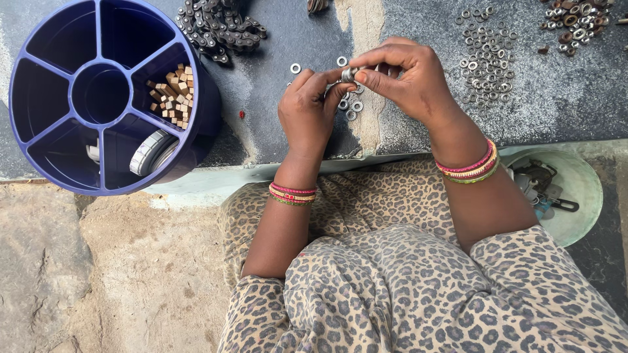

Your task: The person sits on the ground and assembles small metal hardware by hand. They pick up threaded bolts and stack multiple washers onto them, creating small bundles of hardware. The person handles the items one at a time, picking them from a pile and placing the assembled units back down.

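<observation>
Your small stack of round silver metal washers (348, 74) sits pinched between both hands above the dark, rough stone slab (281, 124). Your right hand (405, 82) closes its fingers (383, 82) on the stack from the right; your left hand (307, 111) presses thumb and forefinger against it from the left. Loose flat steel washers (350, 108) lie just below the hands, and a larger scatter of matching washers (485, 59) lies to the right. A dark, greasy roller chain (219, 26) lies at the top. The round blue plastic divided bin (39, 124) holds small square wooden blocks (173, 95) in one compartment. A pale green metal bowl (582, 189) sits beside your right forearm.
</observation>
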